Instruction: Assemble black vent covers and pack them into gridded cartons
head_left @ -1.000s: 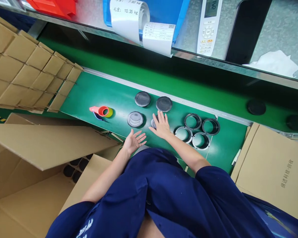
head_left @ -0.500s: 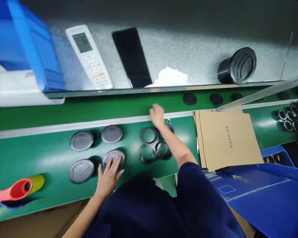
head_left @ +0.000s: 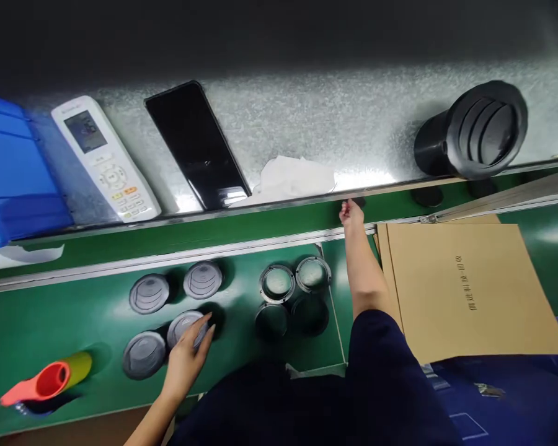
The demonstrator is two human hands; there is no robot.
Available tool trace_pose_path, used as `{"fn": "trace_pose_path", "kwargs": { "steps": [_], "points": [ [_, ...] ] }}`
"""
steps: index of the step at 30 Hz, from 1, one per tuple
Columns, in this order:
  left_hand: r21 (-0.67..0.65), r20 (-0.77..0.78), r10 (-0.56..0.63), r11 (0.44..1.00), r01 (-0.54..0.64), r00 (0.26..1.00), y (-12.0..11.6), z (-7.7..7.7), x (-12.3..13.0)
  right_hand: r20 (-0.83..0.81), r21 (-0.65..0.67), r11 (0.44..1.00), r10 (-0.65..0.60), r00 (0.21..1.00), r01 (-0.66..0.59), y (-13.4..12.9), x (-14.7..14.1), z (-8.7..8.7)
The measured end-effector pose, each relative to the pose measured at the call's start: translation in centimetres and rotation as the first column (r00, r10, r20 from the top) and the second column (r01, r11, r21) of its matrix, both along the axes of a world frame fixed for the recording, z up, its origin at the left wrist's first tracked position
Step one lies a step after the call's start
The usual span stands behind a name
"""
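Dark navy short-sleeved cloth top, approx. 6 o'clock, near-black in shade; folds & seams hard to make out. R sleeve, approx. 5 o'clock: same navy cloth, loose, wide, hem ending nr elbow. Bare R forearm, approx. 4 o'clock; bare R hand, approx. 3 o'clock. Bare L hand & slim bare L forearm, approx. 7 o'clock.

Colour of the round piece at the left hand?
The round piece looks grey, best seen in head view.

The left hand partly covers a grey cap.
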State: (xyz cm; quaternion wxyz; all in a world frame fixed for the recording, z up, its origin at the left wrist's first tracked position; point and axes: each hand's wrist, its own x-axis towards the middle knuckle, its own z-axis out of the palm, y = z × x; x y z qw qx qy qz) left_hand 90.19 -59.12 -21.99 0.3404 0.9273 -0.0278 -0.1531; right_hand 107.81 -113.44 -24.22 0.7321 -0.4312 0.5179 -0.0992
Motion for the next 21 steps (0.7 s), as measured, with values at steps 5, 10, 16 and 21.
{"fn": "trace_pose_path", "kwargs": {
  "steps": [5, 10, 16, 21],
  "points": [
    [-0.528, -0.42, 0.265, 0.707, -0.471, 0.868, -7.1, 3.3, 2.6, 0.176, 0.334, 0.869, 0.324, 0.93, -0.366, 18.1, -5.6, 0.8],
    [-0.647, -0.738, 0.145, 0.126, -0.752, 0.659, -6.7, 5.8, 3.2, 0.506, 0.393, 0.419, 0.644, 0.574, -0.818, 33.5, -17.0, 4.3],
    [-0.634, -0.773, 0.126, -0.102, -0.767, 0.622, -1.7, 8.5, -0.8, 0.344, -0.236, 0.068, 0.939, -0.018, -0.969, 34.5, -20.3, 8.6],
    [-0.674, -0.732, -0.003, -0.145, -0.725, 0.681, -1.1, 9.8, -4.0, -0.011, -0.896, 0.063, 0.986, 0.164, -0.439, 33.8, -19.3, 9.7]
  ]
}}
